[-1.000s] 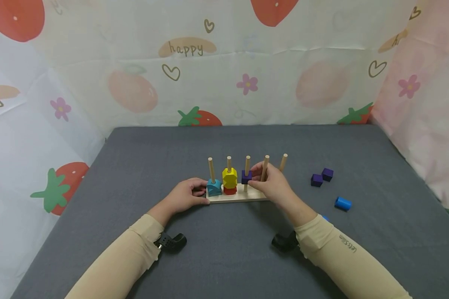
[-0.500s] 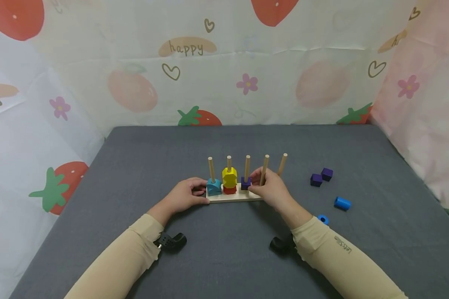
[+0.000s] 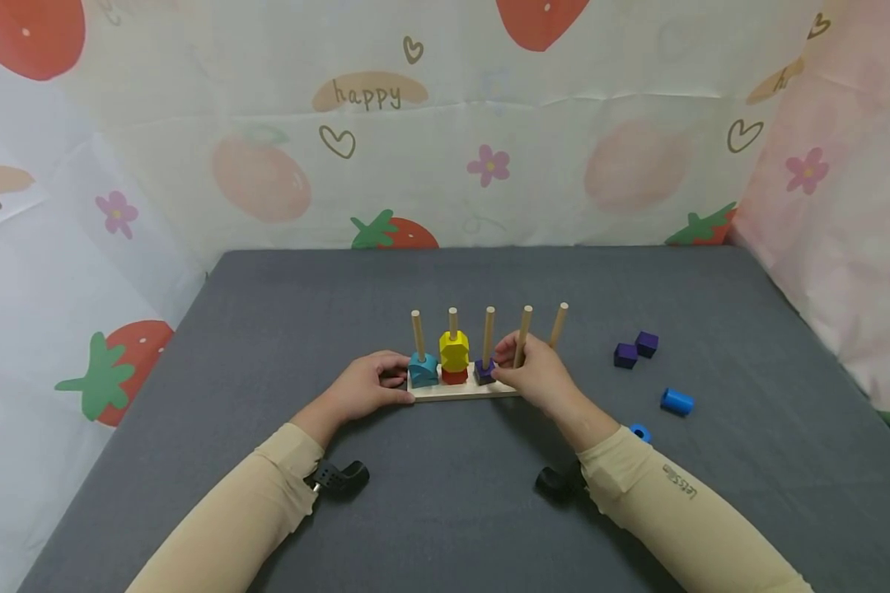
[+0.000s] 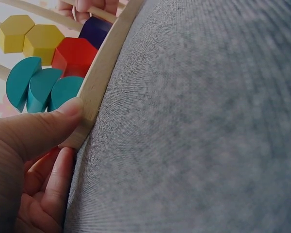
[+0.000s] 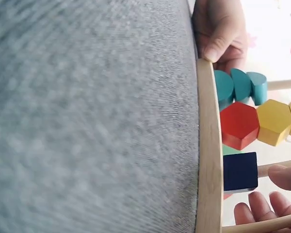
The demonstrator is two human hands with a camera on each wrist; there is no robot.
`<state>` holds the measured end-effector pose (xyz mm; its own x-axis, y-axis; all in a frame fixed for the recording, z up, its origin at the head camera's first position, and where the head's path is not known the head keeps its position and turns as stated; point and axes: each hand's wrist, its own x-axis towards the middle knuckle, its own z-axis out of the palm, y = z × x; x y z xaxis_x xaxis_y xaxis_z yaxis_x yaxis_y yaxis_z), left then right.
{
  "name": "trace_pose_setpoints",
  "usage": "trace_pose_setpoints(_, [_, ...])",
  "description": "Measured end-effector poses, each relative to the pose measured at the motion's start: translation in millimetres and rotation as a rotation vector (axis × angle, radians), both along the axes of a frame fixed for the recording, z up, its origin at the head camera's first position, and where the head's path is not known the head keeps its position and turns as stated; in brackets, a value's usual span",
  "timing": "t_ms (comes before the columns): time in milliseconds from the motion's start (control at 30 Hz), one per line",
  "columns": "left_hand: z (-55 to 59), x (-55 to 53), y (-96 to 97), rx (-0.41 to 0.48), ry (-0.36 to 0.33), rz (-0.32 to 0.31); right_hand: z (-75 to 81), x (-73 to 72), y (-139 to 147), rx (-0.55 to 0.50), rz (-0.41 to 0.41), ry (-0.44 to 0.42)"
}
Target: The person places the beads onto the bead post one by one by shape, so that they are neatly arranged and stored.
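Observation:
A wooden peg stand (image 3: 463, 394) rests on the grey cloth, its near side facing me. My left hand (image 3: 367, 385) grips its left end, thumb (image 4: 68, 109) on the edge and fingers curled below. Three teal half-round blocks (image 3: 423, 372) sit on the leftmost peg. Beside them, a red hexagon block (image 5: 239, 125) lies under two yellow ones (image 3: 455, 352). On the middle peg a dark purple cube (image 5: 240, 171) sits down at the base. My right hand (image 3: 541, 375) is right beside this cube, thumb and fingers spread apart around the peg, holding nothing.
The two right-hand pegs (image 3: 559, 324) bear no blocks. Two loose purple cubes (image 3: 625, 356) lie on the table to the right. Nearer are a blue cylinder (image 3: 677, 402) and another blue piece (image 3: 641, 433), partly behind the right sleeve.
The purple cube has slid down the middle peg to the base and turned slightly. My right hand lowered with it and its fingers have come off it. The left hand stays put.

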<state>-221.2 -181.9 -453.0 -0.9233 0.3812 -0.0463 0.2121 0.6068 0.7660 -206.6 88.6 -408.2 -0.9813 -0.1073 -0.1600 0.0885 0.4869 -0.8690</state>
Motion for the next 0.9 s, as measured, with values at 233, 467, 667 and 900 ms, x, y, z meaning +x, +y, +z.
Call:
trace_pose_setpoints(233, [-1.9,-1.3,-0.1,0.015,-0.004,-0.005,14.6,0.8,3,-0.029,0.017,0.035])
trace_pose_setpoints(467, [-3.3,-2.1,0.0,0.017,0.003,-0.004,40.6,2.0,6,-0.025,0.051,0.087])
trace_pose_setpoints(667, [-4.5,-2.2,0.2,0.02,0.001,-0.002,61.0,3.6,10,-0.067,0.096,0.19])
trace_pose_setpoints(900, [-4.0,-2.1,0.4,0.019,-0.001,0.006,84.8,7.6,20,-0.148,0.152,0.287])
